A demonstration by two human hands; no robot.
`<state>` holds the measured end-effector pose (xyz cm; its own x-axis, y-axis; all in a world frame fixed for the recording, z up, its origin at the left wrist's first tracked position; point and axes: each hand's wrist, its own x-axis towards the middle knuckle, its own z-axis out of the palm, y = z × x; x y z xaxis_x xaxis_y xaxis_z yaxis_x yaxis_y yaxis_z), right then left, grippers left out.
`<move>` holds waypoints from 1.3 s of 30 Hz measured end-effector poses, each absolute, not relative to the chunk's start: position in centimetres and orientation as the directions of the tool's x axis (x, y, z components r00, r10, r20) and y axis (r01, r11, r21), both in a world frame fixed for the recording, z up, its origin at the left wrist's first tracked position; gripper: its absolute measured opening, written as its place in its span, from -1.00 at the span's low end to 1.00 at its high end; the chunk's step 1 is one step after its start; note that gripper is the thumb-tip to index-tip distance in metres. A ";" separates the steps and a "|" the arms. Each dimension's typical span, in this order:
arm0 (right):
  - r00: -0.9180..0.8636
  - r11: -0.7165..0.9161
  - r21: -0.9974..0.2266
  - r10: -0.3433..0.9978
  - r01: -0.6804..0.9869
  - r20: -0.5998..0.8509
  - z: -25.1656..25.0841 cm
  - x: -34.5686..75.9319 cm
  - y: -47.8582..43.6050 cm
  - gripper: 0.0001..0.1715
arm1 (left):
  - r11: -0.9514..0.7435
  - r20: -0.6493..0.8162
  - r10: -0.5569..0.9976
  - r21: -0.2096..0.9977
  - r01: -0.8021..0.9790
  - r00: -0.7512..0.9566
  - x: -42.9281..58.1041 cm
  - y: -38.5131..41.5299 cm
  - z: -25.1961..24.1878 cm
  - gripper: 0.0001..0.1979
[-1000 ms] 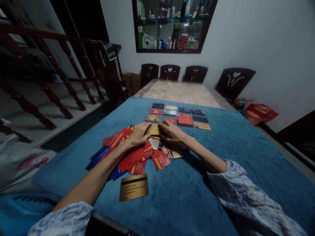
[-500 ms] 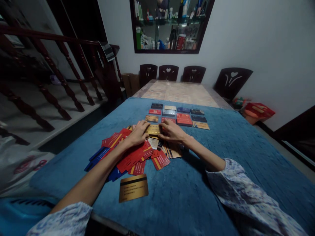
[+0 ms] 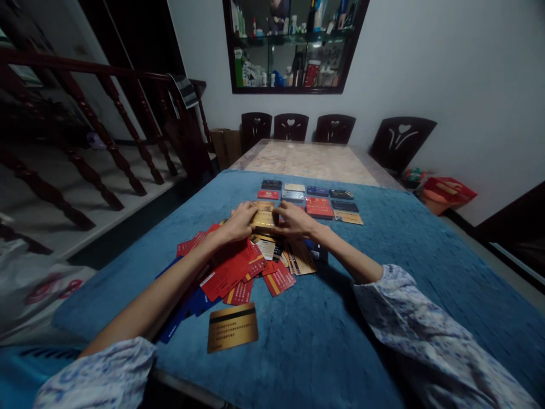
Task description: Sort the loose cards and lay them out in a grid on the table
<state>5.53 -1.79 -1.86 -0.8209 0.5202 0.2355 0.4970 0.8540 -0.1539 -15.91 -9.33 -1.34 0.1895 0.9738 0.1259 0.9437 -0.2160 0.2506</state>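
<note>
A small stack of gold cards (image 3: 264,219) is held by its two ends between my left hand (image 3: 240,220) and my right hand (image 3: 295,220). Both hands have their fingers closed on it. The stack meets the gold card pile at the left of the near row. Beneath my left forearm and hand spreads a loose heap of red cards (image 3: 230,270), with blue cards (image 3: 187,312) at its lower left. Tan cards (image 3: 300,258) lie under my right hand. One gold card (image 3: 233,328) with a black stripe lies apart, nearer me.
Sorted piles stand in rows farther back, among them a red pile (image 3: 319,207) and a dark blue pile (image 3: 317,191). A blue cloth (image 3: 383,255) covers the near table. Dark chairs (image 3: 290,126) stand beyond; a white plastic bag (image 3: 34,289) is at the left.
Both hands have moved slightly forward with the gold stack, up to the gold pile. The blue cards at the heap's lower left have shifted toward me.
</note>
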 end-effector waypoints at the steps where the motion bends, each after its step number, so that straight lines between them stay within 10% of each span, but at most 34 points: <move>1: -0.824 0.854 -0.152 0.521 0.498 0.222 -1.5 5.4 -1.7 -0.66 | -0.226 0.128 0.972 0.253 0.941 0.199 -16.1 -9.0 -1.3 -0.48; 39: -0.742 0.743 -0.006 0.668 0.670 -0.053 0.3 0.4 4.8 -0.59 | -0.248 0.075 0.968 0.108 0.963 0.241 -18.1 0.0 -1.4 -0.57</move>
